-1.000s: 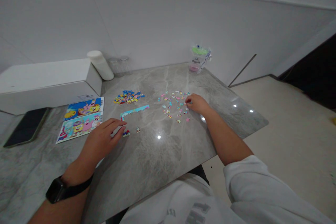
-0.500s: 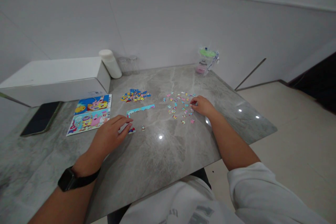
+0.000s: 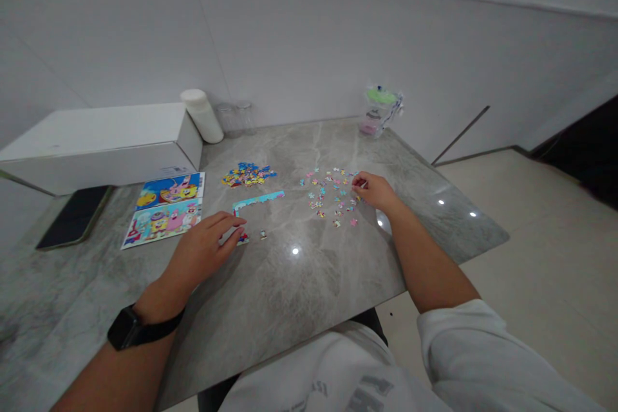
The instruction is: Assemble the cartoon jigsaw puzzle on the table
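While the right hand (image 3: 375,190) is resting on the grey marble table (image 3: 309,283), its fingers are curling narrow at the right edge of the scattered puzzle pieces (image 3: 331,196); whether a piece is pinched between them I cannot tell. These pieces are very small, mostly pink, light blue and yellow, and they are lying flat and apart from each other, just left of the fingertips.

The left hand (image 3: 203,251) is lying palm down with the fingers stretched loosely and slightly apart, holding nothing. Its fingertips are touching or almost touching a small dark piece (image 3: 243,239), and one more tiny piece (image 3: 262,234) is lying just to the right of them. Just beyond these fingertips a joined strip of light blue border (image 3: 257,200) is making a corner shape. Farther beyond, a dense pile of colourful pieces (image 3: 248,174) is showing blue, yellow and red.

To the left of the left fingers two cartoon pictures (image 3: 167,208) are lying flat, with yellow and pink figures. A black watch (image 3: 126,328) is sitting on the left wrist. Grey letters are showing on the white shirt (image 3: 338,373) at the bottom edge, but they are cut off and not readable. A small label on the white box (image 3: 96,145) is too small to read.
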The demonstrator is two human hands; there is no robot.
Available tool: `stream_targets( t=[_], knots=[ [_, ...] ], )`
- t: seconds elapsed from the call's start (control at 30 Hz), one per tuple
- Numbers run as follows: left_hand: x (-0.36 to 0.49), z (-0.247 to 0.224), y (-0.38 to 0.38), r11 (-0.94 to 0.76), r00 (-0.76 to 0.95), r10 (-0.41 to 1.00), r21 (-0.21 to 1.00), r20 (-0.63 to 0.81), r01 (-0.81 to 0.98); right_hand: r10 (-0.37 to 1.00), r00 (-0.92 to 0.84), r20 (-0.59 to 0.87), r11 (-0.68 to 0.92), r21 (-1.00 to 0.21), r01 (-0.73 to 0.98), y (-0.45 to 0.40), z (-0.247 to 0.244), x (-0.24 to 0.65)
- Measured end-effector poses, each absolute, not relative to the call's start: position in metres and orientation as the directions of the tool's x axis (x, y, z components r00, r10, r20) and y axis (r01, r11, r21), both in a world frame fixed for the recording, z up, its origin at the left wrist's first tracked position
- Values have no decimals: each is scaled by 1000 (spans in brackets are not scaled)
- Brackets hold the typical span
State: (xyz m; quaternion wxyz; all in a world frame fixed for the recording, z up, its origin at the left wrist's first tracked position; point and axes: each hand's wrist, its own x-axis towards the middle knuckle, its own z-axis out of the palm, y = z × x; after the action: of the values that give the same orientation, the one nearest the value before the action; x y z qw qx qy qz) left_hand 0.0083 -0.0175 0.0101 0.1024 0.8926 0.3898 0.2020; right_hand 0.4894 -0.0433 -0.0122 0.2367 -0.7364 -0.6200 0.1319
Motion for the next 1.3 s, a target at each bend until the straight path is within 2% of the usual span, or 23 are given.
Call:
stream_targets(
  t=[0.23,0.43,0.63,0.87,1.0,1.13,1.3],
  knots=[
    [9,9,-18,-677,614,736,339,285,653,971,208,117,-78,-668,740,-42,-7,478],
    [8,7,-18,-691,624,723,327,296,645,985,151,80,7,-901,433,-43,2,457],
    [9,10,-19,-684,622,729,331,285,650,991,125,55,9,-940,340,-45,5,449],
    [12,12,-22,-741,661,670,356,337,569,992,74,105,58,-877,476,-42,0,437],
    [13,9,-22,-763,693,643,351,327,542,984,-139,112,177,-714,678,-44,14,406],
    [12,8,-22,-777,710,625,345,324,526,914,-402,49,357,-569,741,-36,28,371],
    [13,13,-23,-775,699,627,360,343,519,869,-494,1,443,-444,779,-17,15,337]
  ],
)
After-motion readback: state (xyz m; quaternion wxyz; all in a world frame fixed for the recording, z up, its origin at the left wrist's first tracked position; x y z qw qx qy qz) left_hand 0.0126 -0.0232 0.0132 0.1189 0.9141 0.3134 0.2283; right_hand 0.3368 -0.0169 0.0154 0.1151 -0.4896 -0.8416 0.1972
